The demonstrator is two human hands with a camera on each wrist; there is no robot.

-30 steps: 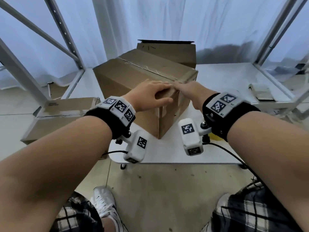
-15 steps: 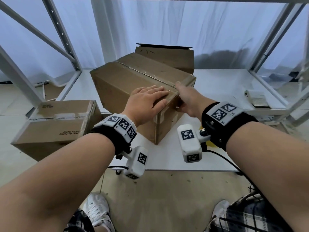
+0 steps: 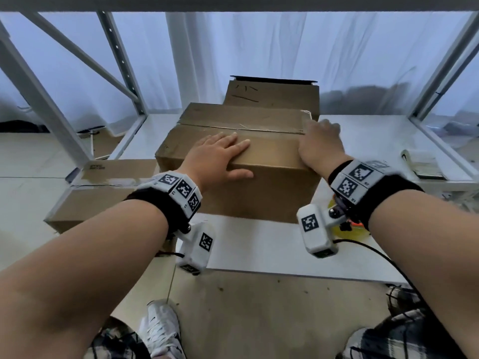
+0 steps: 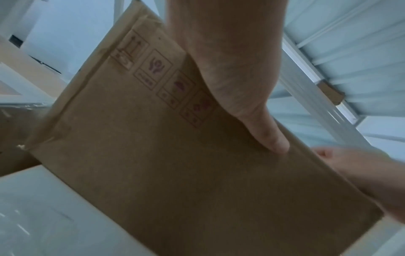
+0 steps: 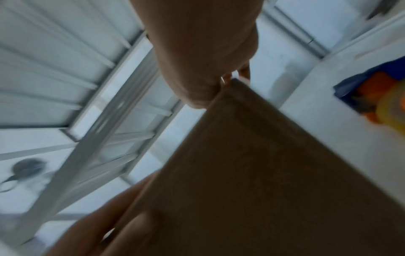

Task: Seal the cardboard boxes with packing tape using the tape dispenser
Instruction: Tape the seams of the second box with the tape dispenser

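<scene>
A brown cardboard box (image 3: 261, 161) stands on the white table (image 3: 272, 244), its long front face square to me and its top seam running left to right. My left hand (image 3: 223, 154) lies flat on the top near the front edge, with the thumb down on the front face (image 4: 269, 138). My right hand (image 3: 320, 138) grips the box's right top edge, fingers curled over the end (image 5: 203, 83). The tape dispenser (image 3: 344, 226), with its yellow roll, lies on the table under my right wrist (image 5: 385, 104). Neither hand touches it.
A second cardboard box (image 3: 272, 97) stands right behind the first. A taped box (image 3: 103, 182) sits lower at the left, beside the table. A small pad (image 3: 422, 165) lies at the table's right. White frame posts (image 3: 41, 104) rise on both sides.
The box has turned from corner-on to front face square to me. My left hand slid left along the top; my right hand moved out to the right end.
</scene>
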